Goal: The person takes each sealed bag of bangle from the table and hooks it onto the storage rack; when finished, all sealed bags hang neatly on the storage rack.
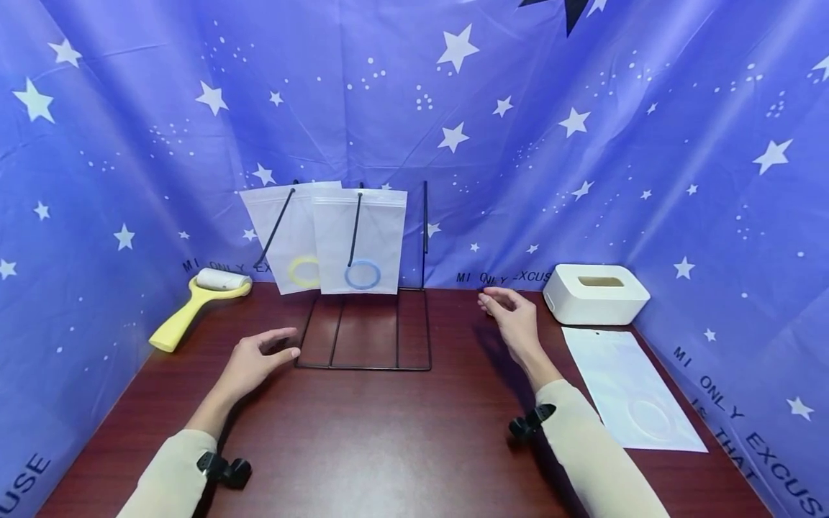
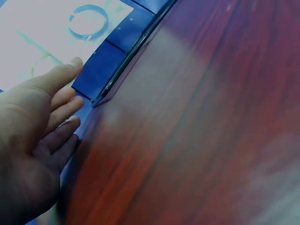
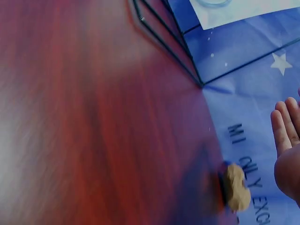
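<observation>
A black wire rack stands at the back of the table. From its prongs hang two white zip bags: the left bag is tilted and shows a yellow ring, and the right bag hangs straighter, showing a blue ring. My left hand is at the rack's front left corner, thumb and fingers apart, holding nothing. To the right of the rack is my right hand, fingers loosely bent, nothing visible in them. In the right wrist view a tan lumpy thing sits by the table's back edge.
A yellow-handled lint roller lies at the back left. At the back right stands a white tissue box. Another white bag with a pale ring lies flat before it. A starry blue curtain encloses the table.
</observation>
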{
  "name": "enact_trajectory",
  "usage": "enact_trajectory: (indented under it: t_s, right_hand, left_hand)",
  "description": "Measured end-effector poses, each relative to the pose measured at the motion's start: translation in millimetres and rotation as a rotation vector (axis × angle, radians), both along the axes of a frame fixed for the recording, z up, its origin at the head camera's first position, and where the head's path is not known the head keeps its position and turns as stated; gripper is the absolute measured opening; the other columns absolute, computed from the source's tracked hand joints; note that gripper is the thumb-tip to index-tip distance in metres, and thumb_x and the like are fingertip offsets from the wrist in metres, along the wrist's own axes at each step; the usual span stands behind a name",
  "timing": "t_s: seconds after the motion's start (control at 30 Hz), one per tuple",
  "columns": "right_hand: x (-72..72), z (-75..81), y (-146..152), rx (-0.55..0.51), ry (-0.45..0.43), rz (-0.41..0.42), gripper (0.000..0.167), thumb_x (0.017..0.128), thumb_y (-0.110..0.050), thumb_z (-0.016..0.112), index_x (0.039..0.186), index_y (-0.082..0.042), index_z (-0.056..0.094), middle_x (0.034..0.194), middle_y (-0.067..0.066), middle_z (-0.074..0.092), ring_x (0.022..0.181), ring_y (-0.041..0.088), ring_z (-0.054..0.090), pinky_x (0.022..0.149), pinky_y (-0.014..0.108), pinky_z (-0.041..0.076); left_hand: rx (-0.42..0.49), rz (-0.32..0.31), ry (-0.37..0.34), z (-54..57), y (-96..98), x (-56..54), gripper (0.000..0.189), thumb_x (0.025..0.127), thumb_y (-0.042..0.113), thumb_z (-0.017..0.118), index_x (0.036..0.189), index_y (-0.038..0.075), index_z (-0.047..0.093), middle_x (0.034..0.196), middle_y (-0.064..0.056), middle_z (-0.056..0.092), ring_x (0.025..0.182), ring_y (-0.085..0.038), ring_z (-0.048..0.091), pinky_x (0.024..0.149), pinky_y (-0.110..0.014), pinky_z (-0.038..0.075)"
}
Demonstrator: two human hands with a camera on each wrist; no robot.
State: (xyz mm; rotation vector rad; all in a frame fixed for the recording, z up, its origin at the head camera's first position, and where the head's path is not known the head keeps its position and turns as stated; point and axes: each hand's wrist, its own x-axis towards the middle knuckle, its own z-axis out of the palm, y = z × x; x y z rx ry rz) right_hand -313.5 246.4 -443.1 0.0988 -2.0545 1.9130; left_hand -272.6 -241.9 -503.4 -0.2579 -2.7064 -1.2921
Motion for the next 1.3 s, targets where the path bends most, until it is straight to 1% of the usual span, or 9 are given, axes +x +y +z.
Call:
enact_trajectory:
  t_s: [0.07,0.13,0.3,0.37,0.43,0.67,0.83,1.03,1.3]
  right_hand:
    - [4.9,-4.1,8,-0.018,-0.01,0.004,0.033,0.094,-0.007,0.075,0.119,0.012,0.067,0.095,0.005,0.08,0.088,0.013,0.078,0.085,0.028,0.063]
    - [9.7,-7.4,15,0.001,-0.023,-0.007,0.033,0.095,-0.006,0.074,0.12,0.013,0.067,0.098,0.002,0.08,0.089,0.012,0.078,0.087,0.027,0.062]
    - [21.4,-11.8,34,0.069,-0.046,-0.047,0.036,0.095,-0.008,0.074,0.122,0.013,0.066,0.1,0.001,0.08,0.084,0.006,0.077,0.084,0.024,0.062]
    - [25.0,-13.1,40,0.076,-0.049,-0.054,0.037,0.095,-0.008,0.074,0.123,0.014,0.065,0.097,0.002,0.08,0.083,0.006,0.076,0.085,0.025,0.062]
    - [27.5,-14.7,45,0.076,-0.053,-0.06,0.037,0.096,-0.009,0.073,0.123,0.015,0.064,0.096,-0.002,0.079,0.084,0.005,0.076,0.086,0.026,0.062]
    - [34.7,-22.0,70,0.193,-0.064,-0.096,0.038,0.096,-0.015,0.074,0.123,0.011,0.067,0.096,-0.012,0.078,0.087,0.003,0.076,0.08,0.014,0.059]
    - [39.7,-22.7,98,0.251,-0.057,-0.174,0.041,0.096,-0.016,0.074,0.125,0.011,0.066,0.09,-0.026,0.073,0.082,-0.007,0.071,0.077,0.009,0.055]
    - [45.7,-20.7,146,0.379,-0.065,-0.298,0.039,0.096,-0.019,0.074,0.123,0.008,0.07,0.086,-0.039,0.064,0.083,-0.019,0.062,0.076,0.003,0.048]
    - [51.6,-12.1,205,0.408,-0.198,-0.437,0.046,0.097,-0.023,0.072,0.13,0.008,0.065,0.076,-0.044,0.055,0.074,-0.022,0.057,0.07,0.001,0.046]
  left_hand:
    - [-0.046,0.006,0.02,-2.9,1.2,1.1,0.056,0.09,0.046,0.079,0.137,0.018,0.068,0.136,-0.008,0.071,0.133,-0.032,0.061,0.107,-0.044,0.05]
    - [-0.086,0.005,0.049,-5.6,2.4,2.0,0.058,0.088,0.045,0.081,0.137,0.017,0.068,0.138,-0.011,0.069,0.135,-0.035,0.06,0.109,-0.053,0.047]
    - [-0.174,-0.018,0.099,-9.0,6.0,2.7,0.065,0.084,0.044,0.085,0.137,0.012,0.067,0.145,-0.018,0.062,0.139,-0.041,0.054,0.112,-0.061,0.043]
    - [-0.198,-0.031,0.101,-8.8,6.3,3.9,0.066,0.084,0.044,0.085,0.138,0.011,0.067,0.147,-0.02,0.06,0.139,-0.043,0.053,0.112,-0.063,0.042]
    - [-0.209,-0.038,0.1,-8.2,6.6,4.7,0.065,0.085,0.043,0.084,0.138,0.01,0.067,0.148,-0.021,0.059,0.14,-0.044,0.053,0.112,-0.064,0.042]
    - [-0.213,-0.039,0.098,-7.0,8.2,5.1,0.064,0.086,0.04,0.084,0.138,0.008,0.066,0.149,-0.022,0.058,0.14,-0.044,0.053,0.113,-0.063,0.042]
    - [-0.209,-0.039,0.089,-8.0,9.6,5.8,0.063,0.086,0.039,0.084,0.138,0.008,0.066,0.15,-0.022,0.057,0.141,-0.044,0.052,0.113,-0.063,0.041]
    - [-0.206,-0.045,0.108,-10.2,12.8,5.2,0.062,0.087,0.039,0.084,0.138,0.008,0.066,0.148,-0.022,0.058,0.139,-0.044,0.053,0.113,-0.062,0.042]
    - [-0.211,-0.044,0.128,-11.6,10.3,6.0,0.061,0.087,0.037,0.084,0.137,0.007,0.066,0.147,-0.023,0.06,0.137,-0.045,0.055,0.111,-0.064,0.043]
